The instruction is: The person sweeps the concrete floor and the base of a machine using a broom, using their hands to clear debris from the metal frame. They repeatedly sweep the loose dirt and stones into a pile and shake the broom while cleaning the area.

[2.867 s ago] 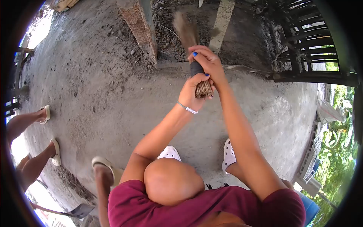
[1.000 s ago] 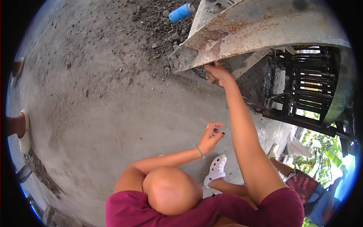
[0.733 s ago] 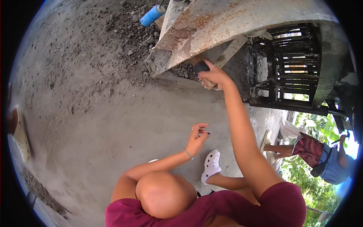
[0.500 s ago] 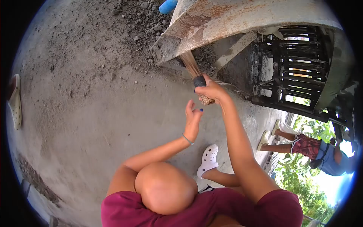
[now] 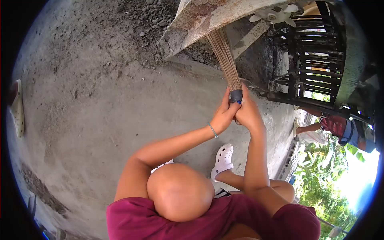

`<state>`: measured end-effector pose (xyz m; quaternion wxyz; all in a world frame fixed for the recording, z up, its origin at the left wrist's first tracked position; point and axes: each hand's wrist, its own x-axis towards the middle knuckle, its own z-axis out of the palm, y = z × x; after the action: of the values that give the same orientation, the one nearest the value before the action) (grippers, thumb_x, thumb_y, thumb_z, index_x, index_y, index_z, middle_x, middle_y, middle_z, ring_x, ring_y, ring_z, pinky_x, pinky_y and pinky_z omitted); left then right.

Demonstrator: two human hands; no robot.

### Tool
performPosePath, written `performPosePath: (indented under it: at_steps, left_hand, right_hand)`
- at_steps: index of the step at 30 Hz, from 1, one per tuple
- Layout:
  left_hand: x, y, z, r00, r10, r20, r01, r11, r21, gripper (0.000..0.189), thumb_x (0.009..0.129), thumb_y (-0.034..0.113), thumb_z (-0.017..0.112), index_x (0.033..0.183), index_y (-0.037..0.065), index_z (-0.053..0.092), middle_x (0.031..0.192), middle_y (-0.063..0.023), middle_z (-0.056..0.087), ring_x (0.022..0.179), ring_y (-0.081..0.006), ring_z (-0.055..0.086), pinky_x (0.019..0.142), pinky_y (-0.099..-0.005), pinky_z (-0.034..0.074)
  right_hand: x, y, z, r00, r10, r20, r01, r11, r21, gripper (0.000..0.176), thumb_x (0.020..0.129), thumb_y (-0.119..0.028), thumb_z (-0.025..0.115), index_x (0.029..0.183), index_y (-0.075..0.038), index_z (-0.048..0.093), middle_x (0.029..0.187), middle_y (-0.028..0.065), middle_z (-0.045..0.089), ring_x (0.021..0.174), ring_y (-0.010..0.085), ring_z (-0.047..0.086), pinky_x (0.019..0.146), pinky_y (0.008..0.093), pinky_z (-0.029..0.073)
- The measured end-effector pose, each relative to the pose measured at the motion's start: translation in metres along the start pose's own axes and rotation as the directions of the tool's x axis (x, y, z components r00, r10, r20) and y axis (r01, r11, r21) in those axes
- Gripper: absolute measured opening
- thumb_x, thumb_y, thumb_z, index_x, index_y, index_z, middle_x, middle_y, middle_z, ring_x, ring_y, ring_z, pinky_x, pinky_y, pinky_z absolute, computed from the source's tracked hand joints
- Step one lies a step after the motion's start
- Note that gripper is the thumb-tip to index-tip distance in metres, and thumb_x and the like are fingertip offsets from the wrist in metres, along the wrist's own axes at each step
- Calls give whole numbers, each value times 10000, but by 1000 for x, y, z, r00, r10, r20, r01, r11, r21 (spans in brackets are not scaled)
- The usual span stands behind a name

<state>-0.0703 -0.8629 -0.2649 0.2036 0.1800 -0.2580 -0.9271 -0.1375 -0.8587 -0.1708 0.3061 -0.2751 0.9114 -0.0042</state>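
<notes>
A stick broom of thin brown bristles is bound with dark tape near its grip end. My left hand is wrapped round the grip just below the tape, thumb lying along it. My right hand grips the same end from the right, its fingers partly hidden behind the broom. The far bristle tips disappear beneath a rusty, pale metal sheet. Grey grit lies on the ground under and beside that sheet's edge.
Loose gravel is scattered over the concrete floor. A dark slatted structure and a white fan-like piece are at upper right. Another person stands at the right; a clog-shod foot shows at far left.
My left hand, open beside the broom before, has closed on its grip. The broom has been drawn back toward me and rightward, showing more bristles. The other person at right has shifted.
</notes>
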Motion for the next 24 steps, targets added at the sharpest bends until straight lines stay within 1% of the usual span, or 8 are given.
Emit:
performPosePath:
  at_steps: [3,6,10,12,15,18,21,24]
  left_hand:
    - [-14,-3,9,994,-91,68,90,996,8,695,874,277,404,1379,15,4,1177,-154,435,969,-179,514,776,-269,457]
    - [5,-7,6,999,0,54,-4,997,78,689,864,307,402,1370,-6,54,1020,-154,517,795,-177,583,587,-267,486]
    - [6,35,-34,994,-103,33,100,991,91,724,849,317,417,1347,-67,59,848,-173,574,604,-199,619,377,-241,443]
    - [-21,59,-33,995,-25,-100,46,977,209,716,854,329,415,1349,-63,78,836,-148,569,600,-176,611,386,-239,445]
    - [-49,58,-18,984,106,-142,-58,950,307,713,856,357,412,1348,-60,107,804,-110,557,579,-156,595,393,-240,448]
    - [-38,54,-19,999,-13,-46,24,970,242,732,853,336,442,1355,-54,78,787,-72,536,556,-145,575,411,-239,450]
    - [-18,50,-29,968,-247,43,224,930,292,778,841,300,494,1355,-56,31,835,-97,547,525,-149,557,421,-230,446]
    - [-54,61,-3,1000,-19,3,16,919,394,809,835,338,499,1334,-102,38,866,-131,563,548,-170,560,472,-254,460]
  right_hand:
    - [-22,17,-11,990,-136,-31,127,973,-191,777,716,-69,470,1392,-150,97,902,264,592,802,370,606,668,420,462]
    - [-13,2,-12,1000,22,15,-18,973,-229,781,722,-117,467,1393,-138,68,939,281,581,861,406,580,745,428,445]
    - [27,-7,7,967,-58,247,44,997,63,761,757,-144,468,1395,-99,54,991,237,578,808,318,607,699,359,475]
    - [16,-24,2,899,-146,413,-51,902,428,758,774,-156,490,1397,-90,63,967,202,586,778,250,607,672,315,484]
    - [-1,-9,1,870,-385,307,87,734,673,760,795,-160,512,1398,-92,55,910,147,577,689,167,577,535,298,490]
    - [-15,3,15,957,-284,62,187,765,617,756,812,-157,501,1396,-94,25,847,123,567,611,149,563,414,328,458]
    - [-8,15,14,936,-173,306,-100,704,703,743,831,-179,487,1398,-127,10,803,115,564,538,158,562,357,325,439]
    - [-18,19,-22,844,-296,447,-199,601,774,701,833,-195,502,1398,-157,90,818,121,573,541,168,570,372,316,457]
